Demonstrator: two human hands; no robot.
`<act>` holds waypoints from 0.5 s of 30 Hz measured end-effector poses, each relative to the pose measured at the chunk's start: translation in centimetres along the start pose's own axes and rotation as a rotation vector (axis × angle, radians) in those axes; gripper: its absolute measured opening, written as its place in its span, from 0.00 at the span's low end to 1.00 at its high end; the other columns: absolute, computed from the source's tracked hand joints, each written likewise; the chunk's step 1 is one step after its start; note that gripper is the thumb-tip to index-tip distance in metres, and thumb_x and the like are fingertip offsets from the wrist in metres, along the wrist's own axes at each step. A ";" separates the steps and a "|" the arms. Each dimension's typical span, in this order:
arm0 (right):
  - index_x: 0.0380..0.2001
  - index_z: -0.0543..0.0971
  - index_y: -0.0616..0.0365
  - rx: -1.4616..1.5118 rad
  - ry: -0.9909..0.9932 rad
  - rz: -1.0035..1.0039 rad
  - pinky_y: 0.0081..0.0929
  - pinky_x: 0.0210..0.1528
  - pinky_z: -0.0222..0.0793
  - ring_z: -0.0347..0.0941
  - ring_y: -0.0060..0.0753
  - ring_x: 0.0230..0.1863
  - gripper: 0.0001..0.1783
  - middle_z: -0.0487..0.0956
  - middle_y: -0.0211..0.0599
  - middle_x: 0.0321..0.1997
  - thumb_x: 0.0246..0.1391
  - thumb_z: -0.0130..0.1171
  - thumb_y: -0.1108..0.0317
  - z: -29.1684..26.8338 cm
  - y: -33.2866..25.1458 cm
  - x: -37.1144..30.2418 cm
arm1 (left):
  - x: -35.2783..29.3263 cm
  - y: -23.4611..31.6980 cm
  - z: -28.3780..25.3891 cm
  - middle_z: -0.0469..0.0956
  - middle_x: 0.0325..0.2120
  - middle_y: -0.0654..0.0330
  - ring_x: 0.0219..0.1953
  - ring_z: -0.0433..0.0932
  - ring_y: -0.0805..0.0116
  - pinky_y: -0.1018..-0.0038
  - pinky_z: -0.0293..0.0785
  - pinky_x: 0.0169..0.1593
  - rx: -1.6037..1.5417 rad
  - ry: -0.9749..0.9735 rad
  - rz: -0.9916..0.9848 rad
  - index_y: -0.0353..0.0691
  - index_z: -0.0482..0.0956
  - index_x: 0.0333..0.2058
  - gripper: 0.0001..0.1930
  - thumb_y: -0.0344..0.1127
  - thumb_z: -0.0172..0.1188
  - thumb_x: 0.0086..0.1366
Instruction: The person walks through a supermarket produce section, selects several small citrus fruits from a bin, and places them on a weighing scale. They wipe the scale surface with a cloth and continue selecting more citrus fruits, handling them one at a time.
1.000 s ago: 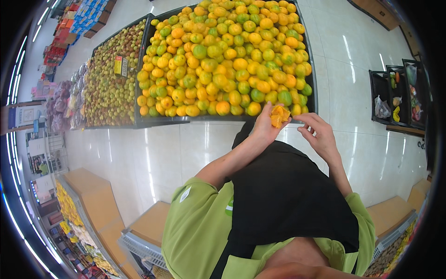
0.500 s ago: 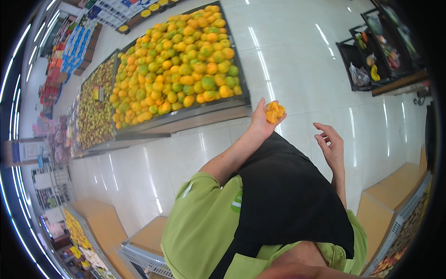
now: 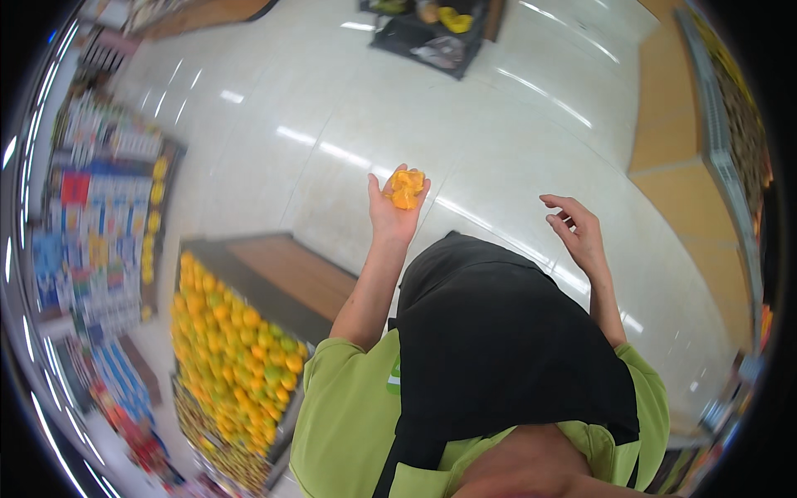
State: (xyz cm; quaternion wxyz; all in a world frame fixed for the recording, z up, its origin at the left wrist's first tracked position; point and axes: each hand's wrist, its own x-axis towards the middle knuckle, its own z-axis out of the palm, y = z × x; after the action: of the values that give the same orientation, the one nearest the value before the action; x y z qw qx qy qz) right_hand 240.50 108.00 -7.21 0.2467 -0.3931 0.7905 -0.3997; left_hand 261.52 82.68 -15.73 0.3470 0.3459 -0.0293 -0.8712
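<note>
1. Left hand [image 3: 390, 217]: palm up, fingers spread, not clenched. Torn orange [image 3: 406, 189] sits loose on the palm and finger bases. Can't tell peel from flesh at this blur.
2. Right hand [image 3: 581, 232]: well apart from the left, fingers loosely curled, gap between thumb and fingertips. Nothing visible in its grip; inner palm hidden.
3. Main risk, my read: orange rolls or slides off. Cause: no finger closed over it, so a wrist tilt or quick body turn would do it.
4. Second risk: bits or juice dropping on the floor [image 3: 490, 124] or the black apron [image 3: 515, 349]. Cause: ragged, open pieces; tiles look shiny, so possibly slippery.
5. Third: left forearm or elbow knocking the fruit bin [image 3: 286, 264]. Forearm overlaps its near corner in view; actual gap unclear.
6. Edges: bin with heaped oranges [image 3: 237, 349] on the left, black rack [image 3: 397, 43] ahead, tan display stand [image 3: 664, 124] on the right, well apart from the right hand.
7. Room: widest stretch of floor runs ahead of and between the hands. Left side is tightest.
</note>
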 end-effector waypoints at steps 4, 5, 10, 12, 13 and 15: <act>0.51 0.81 0.53 0.098 0.172 0.087 0.21 0.33 0.70 0.71 0.23 0.31 0.18 0.82 0.31 0.43 0.55 0.62 0.74 -0.6 5.4 5.1 | 10.6 -0.6 6.6 0.69 0.52 0.43 0.58 0.69 0.47 0.50 0.64 0.67 0.130 -0.072 -0.101 0.29 0.64 0.58 0.36 0.61 0.40 0.73; 0.51 0.81 0.54 0.128 0.206 0.119 0.21 0.33 0.70 0.70 0.21 0.30 0.18 0.81 0.31 0.41 0.56 0.62 0.75 -1.0 7.2 5.9 | 13.5 -2.1 8.0 0.69 0.52 0.42 0.58 0.69 0.46 0.50 0.64 0.67 0.145 -0.066 -0.142 0.29 0.64 0.58 0.36 0.61 0.41 0.73; 0.52 0.80 0.52 0.309 0.289 0.289 0.21 0.37 0.73 0.73 0.20 0.31 0.18 0.82 0.33 0.42 0.58 0.61 0.73 -5.1 16.9 10.7 | 26.0 -11.6 12.7 0.68 0.53 0.43 0.57 0.69 0.46 0.50 0.65 0.66 0.158 -0.045 -0.321 0.29 0.63 0.61 0.37 0.61 0.43 0.73; 0.52 0.81 0.52 0.303 0.331 0.283 0.22 0.37 0.73 0.74 0.21 0.31 0.17 0.82 0.33 0.42 0.58 0.60 0.73 -8.4 19.1 13.9 | 29.2 -14.4 15.4 0.67 0.54 0.42 0.58 0.68 0.44 0.48 0.64 0.66 0.159 -0.014 -0.354 0.28 0.63 0.59 0.36 0.62 0.43 0.72; 0.52 0.81 0.52 0.308 0.353 0.280 0.22 0.37 0.74 0.74 0.22 0.31 0.17 0.82 0.33 0.41 0.58 0.60 0.72 -9.9 20.4 15.6 | 30.8 -15.9 16.3 0.67 0.55 0.41 0.59 0.67 0.43 0.47 0.64 0.66 0.153 0.005 -0.360 0.28 0.64 0.58 0.36 0.62 0.43 0.72; 0.51 0.81 0.52 0.307 0.349 0.268 0.23 0.37 0.74 0.74 0.23 0.31 0.17 0.82 0.33 0.41 0.58 0.60 0.71 -14.2 21.6 19.2 | 33.0 -18.3 19.5 0.67 0.55 0.41 0.59 0.66 0.42 0.46 0.63 0.66 0.149 0.043 -0.388 0.28 0.63 0.58 0.36 0.62 0.43 0.72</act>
State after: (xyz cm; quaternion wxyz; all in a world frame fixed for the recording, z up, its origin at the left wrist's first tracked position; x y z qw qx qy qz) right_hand 210.39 106.51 -18.55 0.2140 -0.1679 0.7963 -0.5404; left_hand 221.54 72.28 -25.47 0.1469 0.3882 -0.0192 -0.9096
